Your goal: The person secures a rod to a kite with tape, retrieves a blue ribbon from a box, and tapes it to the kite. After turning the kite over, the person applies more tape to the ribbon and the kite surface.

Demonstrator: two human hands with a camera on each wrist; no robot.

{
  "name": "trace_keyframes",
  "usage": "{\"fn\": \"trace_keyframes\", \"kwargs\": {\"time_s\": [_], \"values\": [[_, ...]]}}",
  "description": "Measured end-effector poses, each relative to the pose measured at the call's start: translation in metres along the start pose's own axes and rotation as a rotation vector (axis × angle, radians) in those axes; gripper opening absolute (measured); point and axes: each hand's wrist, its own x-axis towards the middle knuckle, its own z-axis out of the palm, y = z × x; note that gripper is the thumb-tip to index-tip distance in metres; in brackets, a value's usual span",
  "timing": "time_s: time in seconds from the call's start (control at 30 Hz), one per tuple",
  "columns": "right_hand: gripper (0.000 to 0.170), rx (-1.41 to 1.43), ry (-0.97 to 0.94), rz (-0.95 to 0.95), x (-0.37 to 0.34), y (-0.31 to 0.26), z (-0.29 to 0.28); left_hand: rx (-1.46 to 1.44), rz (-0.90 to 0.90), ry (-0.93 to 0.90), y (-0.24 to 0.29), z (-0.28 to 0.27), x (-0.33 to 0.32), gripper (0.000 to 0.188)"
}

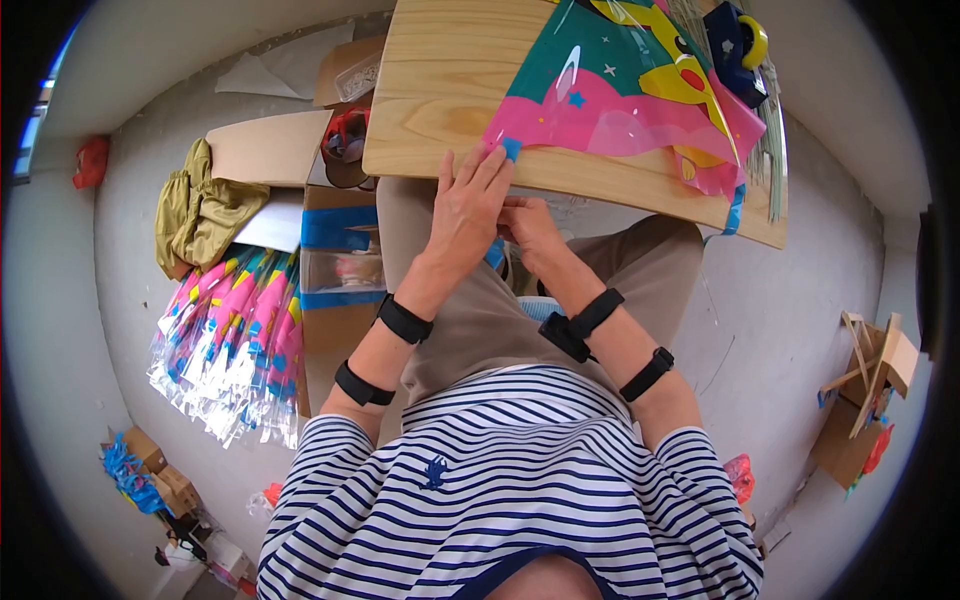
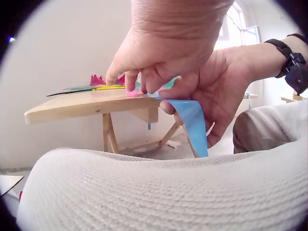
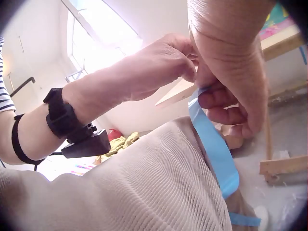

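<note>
A printed plastic sheet (image 1: 600, 115) in pink, teal and yellow lies on the wooden tabletop (image 1: 440, 80). My left hand (image 1: 466, 210) reaches over the table's front edge, its fingers extended at the sheet's pink corner beside a bit of blue tape (image 1: 512, 149). Below that edge, my right hand (image 1: 535, 232) pinches a long strip of blue tape (image 3: 216, 149). In the left wrist view the strip (image 2: 195, 125) hangs down from the right fingers, and its upper end runs toward the sheet's corner under my left fingers.
A dark tape dispenser (image 1: 728, 55) with a yellow roll stands at the back right, by thin sticks (image 1: 775, 170). More blue tape (image 1: 736, 212) hangs off the front edge. Left of my legs are a cardboard box (image 1: 340, 345), finished-looking printed plastic pieces (image 1: 235, 340) and olive cloth (image 1: 195, 215).
</note>
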Motion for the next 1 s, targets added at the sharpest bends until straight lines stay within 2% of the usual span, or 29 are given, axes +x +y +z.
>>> {"fn": "trace_keyframes", "kwargs": {"time_s": [0.2,0.3,0.4,0.5,0.6,0.7,0.8,1.0], "values": [[0.018,-0.003,-0.016,-0.03,-0.001,0.001,0.001,0.004,-0.01,-0.004,0.001,0.002,0.005,0.055],[0.021,-0.152,-0.044,-0.025,0.0,0.002,-0.001,0.021,-0.014,0.002,0.0,0.005,0.006,0.055],[0.018,-1.191,0.098,-0.195,-0.016,-0.018,-0.006,0.057,-0.02,-0.005,0.0,0.008,0.006,0.052],[0.021,-1.327,0.302,-0.695,-0.028,-0.035,-0.012,0.09,-0.027,-0.001,-0.002,0.014,0.005,0.049],[0.026,-1.418,0.308,-1.015,-0.02,-0.072,-0.011,0.131,-0.005,0.002,0.0,0.016,0.006,0.043],[0.034,-1.521,0.235,-1.193,0.004,-0.069,-0.022,0.15,0.007,0.011,-0.001,0.015,0.006,0.04],[0.038,-1.591,0.209,-1.191,0.015,-0.062,-0.032,0.14,0.001,0.015,-0.001,0.015,0.004,0.04],[0.04,-1.546,0.2,-1.187,0.014,-0.061,-0.035,0.118,-0.024,0.012,0.004,0.015,0.004,0.042]]}}
